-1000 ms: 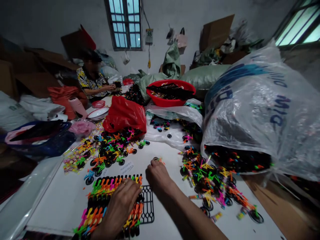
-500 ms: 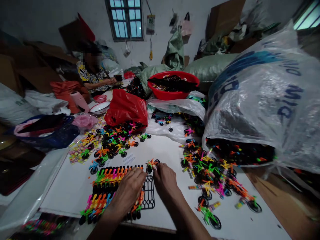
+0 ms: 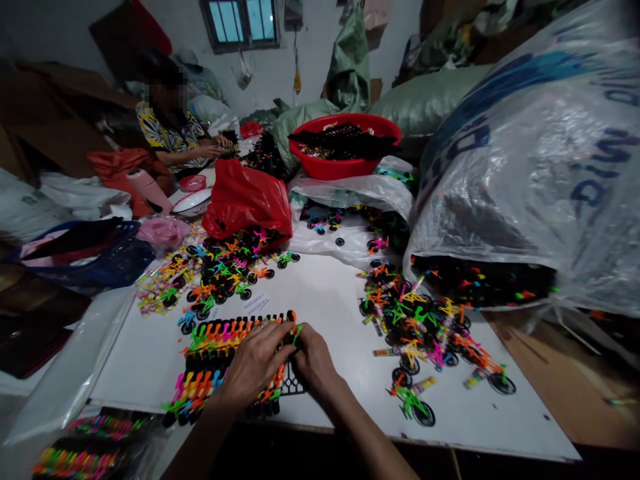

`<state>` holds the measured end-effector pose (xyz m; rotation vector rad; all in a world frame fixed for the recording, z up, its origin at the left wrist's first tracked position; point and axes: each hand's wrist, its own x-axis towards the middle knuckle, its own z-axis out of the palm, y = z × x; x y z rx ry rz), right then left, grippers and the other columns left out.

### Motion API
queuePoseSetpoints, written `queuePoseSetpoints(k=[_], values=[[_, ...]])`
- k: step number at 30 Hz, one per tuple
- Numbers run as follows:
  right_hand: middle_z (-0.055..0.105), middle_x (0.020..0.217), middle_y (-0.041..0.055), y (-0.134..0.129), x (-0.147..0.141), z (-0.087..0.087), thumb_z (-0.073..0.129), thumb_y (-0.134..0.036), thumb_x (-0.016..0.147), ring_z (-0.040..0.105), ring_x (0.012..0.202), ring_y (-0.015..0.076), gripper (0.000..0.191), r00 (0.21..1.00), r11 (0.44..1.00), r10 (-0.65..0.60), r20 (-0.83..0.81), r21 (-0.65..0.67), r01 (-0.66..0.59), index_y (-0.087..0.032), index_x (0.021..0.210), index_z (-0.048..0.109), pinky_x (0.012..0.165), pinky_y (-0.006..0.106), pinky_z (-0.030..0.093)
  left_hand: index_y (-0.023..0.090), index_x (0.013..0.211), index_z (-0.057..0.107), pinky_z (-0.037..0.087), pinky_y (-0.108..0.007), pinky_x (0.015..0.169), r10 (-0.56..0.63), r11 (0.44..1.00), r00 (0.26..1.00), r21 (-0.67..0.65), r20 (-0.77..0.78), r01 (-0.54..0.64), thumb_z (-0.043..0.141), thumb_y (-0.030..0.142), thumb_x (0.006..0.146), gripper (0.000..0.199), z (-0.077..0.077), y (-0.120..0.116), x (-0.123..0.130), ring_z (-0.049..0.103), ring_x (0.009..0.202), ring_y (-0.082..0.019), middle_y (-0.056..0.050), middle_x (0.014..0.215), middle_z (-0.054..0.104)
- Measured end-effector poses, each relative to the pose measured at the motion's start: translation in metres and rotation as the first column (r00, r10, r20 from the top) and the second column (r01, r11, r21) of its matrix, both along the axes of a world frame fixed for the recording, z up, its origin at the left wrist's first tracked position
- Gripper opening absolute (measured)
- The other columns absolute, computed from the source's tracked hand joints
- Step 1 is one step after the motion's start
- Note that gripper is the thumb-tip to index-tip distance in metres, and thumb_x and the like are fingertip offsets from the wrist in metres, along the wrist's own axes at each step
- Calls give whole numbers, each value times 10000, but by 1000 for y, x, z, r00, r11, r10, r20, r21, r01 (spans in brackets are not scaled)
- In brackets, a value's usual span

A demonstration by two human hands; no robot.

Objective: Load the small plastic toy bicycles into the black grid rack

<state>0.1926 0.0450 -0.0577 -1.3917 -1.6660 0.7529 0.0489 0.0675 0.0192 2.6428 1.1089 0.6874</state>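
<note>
Rows of small coloured toy bicycles [image 3: 200, 383] stand packed on a black plastic rack [image 3: 294, 381] near the table's front edge. My left hand [image 3: 257, 360] lies over the right part of the rows, its fingers closed near the rack's right end. Close against it, my right hand [image 3: 313, 363] has bent fingers around a small toy bicycle [image 3: 297, 335] with a green part, and the fingertips of both hands meet there. The hands hide most of this piece. Under my right hand the rack's open grid shows.
Loose toy bicycles lie in heaps at right [image 3: 410, 320] and left [image 3: 225, 273]. Behind are a red bag [image 3: 247, 200], a red basin [image 3: 345, 167] and a big white sack [image 3: 510, 167]. A person [image 3: 173, 137] sits at back left, hands on black pieces.
The view has tilted down. My right hand has moved left against my left hand, and the orange toy bicycle between them no longer shows; a green part shows there.
</note>
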Motion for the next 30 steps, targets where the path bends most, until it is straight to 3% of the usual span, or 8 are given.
queuePoseSetpoints(k=[3,8,14,22,26,30], values=[[564,874,42,0,-4,5,410,-93,762,522,779,158,262,976,999,31,213,-12,-29,-172,973,544,697,252,412,170,1117,543,498,-330,775,-22,999,1000,40,16,21,517,311,875,282,-3,1,-1,615,883,-203,-68,953,666],[561,885,42,9,-10,12,406,-154,853,522,789,164,180,906,997,45,422,-81,-12,-178,976,534,673,253,391,184,983,591,478,-316,805,-44,999,999,29,-24,45,428,222,914,181,-7,6,-4,606,882,-182,-43,922,657],[530,833,20,0,8,14,425,-262,907,505,753,141,124,935,991,134,329,-49,-125,-174,885,511,688,241,375,190,931,617,500,-289,773,-68,993,998,96,7,67,394,238,925,229,-8,3,-2,617,843,-167,-28,871,660],[522,831,8,-8,10,0,444,-261,893,499,745,137,89,964,995,88,249,32,-99,-196,897,504,664,234,359,216,1039,599,526,-246,756,-136,967,990,222,23,127,471,223,890,196,-23,6,-5,639,842,-151,-17,917,676],[527,806,6,-8,9,-12,411,-262,911,496,746,133,124,977,998,7,212,58,-20,-191,871,504,673,229,360,219,1084,598,533,-253,761,-140,960,990,250,21,130,426,182,893,260,-24,6,-2,646,850,-156,-30,937,684],[544,822,15,-8,2,-11,436,-222,883,507,750,146,89,952,998,-39,303,54,23,-190,903,517,673,241,373,204,1050,616,535,-250,767,-144,961,988,247,63,125,406,166,892,265,-21,8,2,650,852,-156,-40,925,689]])
